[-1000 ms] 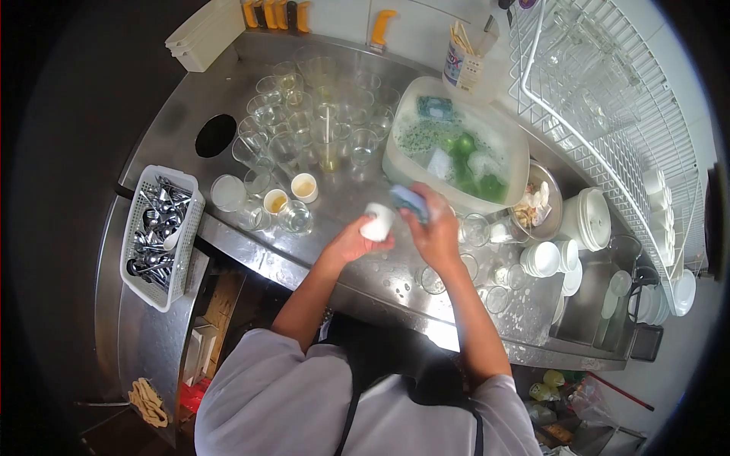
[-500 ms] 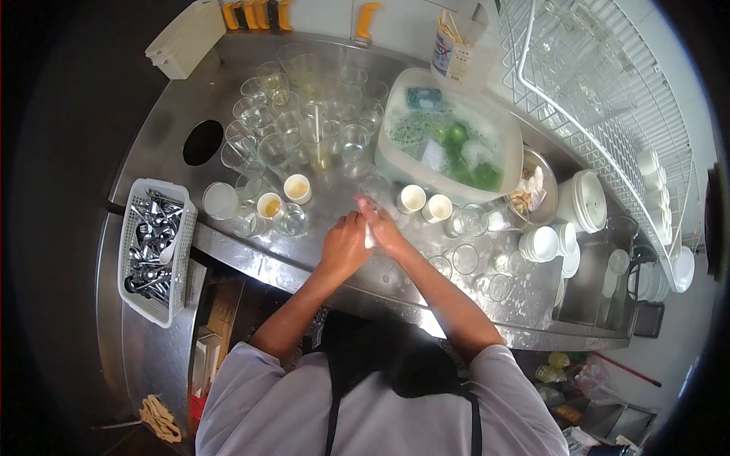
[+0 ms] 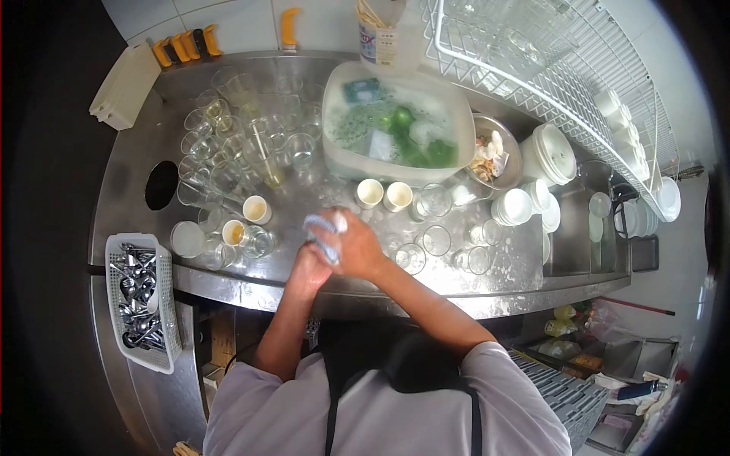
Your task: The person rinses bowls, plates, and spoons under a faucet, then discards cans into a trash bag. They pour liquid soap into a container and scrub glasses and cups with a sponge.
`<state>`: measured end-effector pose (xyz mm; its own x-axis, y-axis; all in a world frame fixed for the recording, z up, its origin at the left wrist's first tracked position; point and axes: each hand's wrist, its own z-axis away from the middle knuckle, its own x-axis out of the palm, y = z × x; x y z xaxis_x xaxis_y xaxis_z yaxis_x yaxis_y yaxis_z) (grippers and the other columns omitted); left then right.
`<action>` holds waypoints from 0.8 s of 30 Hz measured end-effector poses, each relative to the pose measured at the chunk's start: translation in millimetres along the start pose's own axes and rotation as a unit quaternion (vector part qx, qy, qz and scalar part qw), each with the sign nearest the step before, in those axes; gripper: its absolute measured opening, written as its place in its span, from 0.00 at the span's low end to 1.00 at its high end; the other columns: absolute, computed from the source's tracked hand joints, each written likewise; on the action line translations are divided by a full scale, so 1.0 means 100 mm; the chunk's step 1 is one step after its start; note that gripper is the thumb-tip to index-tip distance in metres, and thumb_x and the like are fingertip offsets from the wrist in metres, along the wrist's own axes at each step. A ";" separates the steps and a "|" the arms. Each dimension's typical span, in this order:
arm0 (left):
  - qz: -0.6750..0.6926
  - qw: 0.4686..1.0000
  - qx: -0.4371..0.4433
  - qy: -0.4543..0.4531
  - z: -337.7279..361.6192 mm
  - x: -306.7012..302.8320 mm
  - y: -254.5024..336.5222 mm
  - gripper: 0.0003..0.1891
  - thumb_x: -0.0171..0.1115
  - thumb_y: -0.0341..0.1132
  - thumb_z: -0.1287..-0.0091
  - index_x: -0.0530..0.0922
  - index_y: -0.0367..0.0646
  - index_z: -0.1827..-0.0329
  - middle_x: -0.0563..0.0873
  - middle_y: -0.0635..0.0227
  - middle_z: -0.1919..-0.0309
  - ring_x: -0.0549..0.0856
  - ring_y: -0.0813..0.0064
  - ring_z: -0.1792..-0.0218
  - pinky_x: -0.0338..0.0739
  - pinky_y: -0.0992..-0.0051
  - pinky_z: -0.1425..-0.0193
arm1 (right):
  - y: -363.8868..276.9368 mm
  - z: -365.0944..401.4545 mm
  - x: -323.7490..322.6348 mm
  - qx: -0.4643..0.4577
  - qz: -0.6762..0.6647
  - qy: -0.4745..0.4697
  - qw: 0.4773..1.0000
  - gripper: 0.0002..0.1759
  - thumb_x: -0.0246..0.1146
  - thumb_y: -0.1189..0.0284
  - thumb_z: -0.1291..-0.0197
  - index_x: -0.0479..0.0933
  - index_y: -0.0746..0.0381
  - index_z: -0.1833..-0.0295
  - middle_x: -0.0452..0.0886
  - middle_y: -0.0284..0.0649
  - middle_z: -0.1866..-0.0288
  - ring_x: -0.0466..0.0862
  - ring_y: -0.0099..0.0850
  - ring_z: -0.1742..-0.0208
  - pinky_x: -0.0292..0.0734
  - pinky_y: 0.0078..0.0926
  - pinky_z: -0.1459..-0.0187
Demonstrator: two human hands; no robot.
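Note:
Over the steel counter, my left hand (image 3: 310, 267) and my right hand (image 3: 357, 248) meet, both closed around a small white-and-blue thing (image 3: 322, 232). Motion blurs it, so I cannot make out its kind; it sticks out at the upper left of the right hand. The left hand is below, its fingers partly hidden. Just left of my hands stand two paper cups, an upper one (image 3: 257, 210) and a lower one (image 3: 233, 232) with yellowish residue. Two more paper cups (image 3: 369, 194) stand beyond my right hand, by a tub of soapy water (image 3: 334, 161).
Many used glasses (image 3: 220, 163) crowd the counter's back left, near a round hole (image 3: 161, 185). A cutlery basket (image 3: 114, 304) sits at left. To the right are a scrap bowl (image 3: 511, 163), white bowls (image 3: 517, 207), a sink (image 3: 572, 235) and an overhead wire rack (image 3: 532, 91).
The view has turned to the right, so the counter appears shifted left. My hands have drawn nearer the counter's front edge, and more of the white-and-blue thing now shows above them.

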<state>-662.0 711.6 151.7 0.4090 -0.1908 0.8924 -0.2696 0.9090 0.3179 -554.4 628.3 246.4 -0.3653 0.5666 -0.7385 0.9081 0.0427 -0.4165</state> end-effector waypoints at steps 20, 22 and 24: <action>-0.797 0.512 0.245 0.207 -0.64 0.25 0.31 0.19 0.67 0.42 0.35 0.85 0.38 0.47 0.89 0.47 0.58 0.88 0.42 0.56 0.82 0.51 0.50 | 0.44 0.71 0.02 0.534 -0.403 -0.076 0.739 0.32 0.69 0.49 0.34 0.80 0.67 0.40 0.85 0.44 0.46 0.82 0.33 0.46 0.73 0.32 0.38; -0.807 0.461 0.287 0.233 -0.13 0.45 0.50 0.20 0.68 0.45 0.33 0.86 0.43 0.44 0.90 0.50 0.59 0.88 0.45 0.57 0.82 0.53 0.50 | 0.44 0.75 -0.06 0.563 -0.442 -0.036 0.698 0.28 0.69 0.54 0.33 0.81 0.67 0.41 0.85 0.43 0.46 0.81 0.33 0.45 0.73 0.32 0.39; -0.785 0.486 0.235 0.303 0.33 0.32 0.67 0.24 0.72 0.50 0.35 0.85 0.45 0.42 0.90 0.51 0.61 0.89 0.48 0.56 0.82 0.54 0.49 | 0.47 0.81 -0.07 0.604 -0.466 0.004 0.647 0.36 0.72 0.52 0.37 0.76 0.69 0.36 0.81 0.43 0.39 0.80 0.34 0.40 0.71 0.33 0.35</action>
<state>-696.3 754.4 212.4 0.5765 -0.2384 -0.7816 0.6785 -0.3933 0.6204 -525.4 559.7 188.8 -0.6329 0.7626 0.1334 -0.5297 -0.3009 -0.7930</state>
